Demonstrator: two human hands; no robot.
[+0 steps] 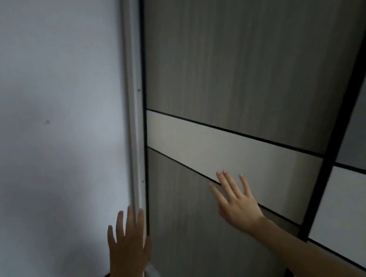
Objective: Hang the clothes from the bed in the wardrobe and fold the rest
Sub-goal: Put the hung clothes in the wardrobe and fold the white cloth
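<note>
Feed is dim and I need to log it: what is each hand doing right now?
Left hand: open, fingers straight, holding nothing, beside the grey wood-grain wardrobe door's left edge.
Right hand: open, spread against that door, holding nothing.

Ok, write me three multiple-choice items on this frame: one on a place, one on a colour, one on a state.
1. Where is the right hand?
A. On a pillow
B. Spread against the wardrobe door
C. Round a hanger

2. What colour is the horizontal band across the door?
A. Cream
B. Red
C. Blue

3. How is the left hand?
A. Clenched in a fist
B. Gripping a shirt
C. Open, fingers straight

Answers:
1. B, its fingers lie over the band's lower edge.
2. A, the band is pale between grey wood-grain panels.
3. C, it holds nothing, raised by the door's left edge.
</note>
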